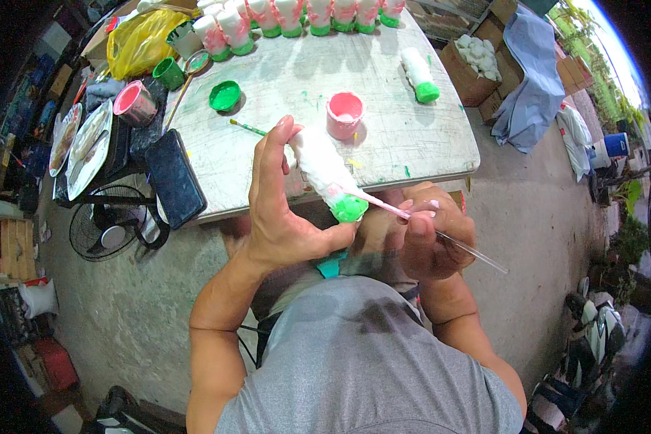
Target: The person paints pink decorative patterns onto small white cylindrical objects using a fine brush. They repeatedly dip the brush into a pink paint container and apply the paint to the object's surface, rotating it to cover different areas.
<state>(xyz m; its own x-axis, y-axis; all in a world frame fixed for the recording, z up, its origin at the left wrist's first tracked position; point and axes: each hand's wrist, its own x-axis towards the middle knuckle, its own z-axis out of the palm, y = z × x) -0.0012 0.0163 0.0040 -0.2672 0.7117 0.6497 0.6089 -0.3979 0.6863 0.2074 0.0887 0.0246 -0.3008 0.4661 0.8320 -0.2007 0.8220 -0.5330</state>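
My left hand (271,210) is closed on a white textured figurine (318,163) with a green end, held tilted between thumb and fingers just off the table's near edge. In my right hand (437,231) is a thin paintbrush (390,208) with a clear handle; its pink-coated tip touches the figurine just above the green part. Beyond them stands a pink paint cup (342,129). To its left are a shallow green paint dish (225,95) and a second brush (247,128), partly hidden by my left fingers. A similar white figurine (418,72) with a green end is at the table's right.
Several white, pink and green figurines (289,16) line the far edge of the white table (282,69). Along its left are a dark phone (175,178), a pink paint can (135,106), a green cup (168,74) and a yellow bag (141,45). A fan (111,233) stands below.
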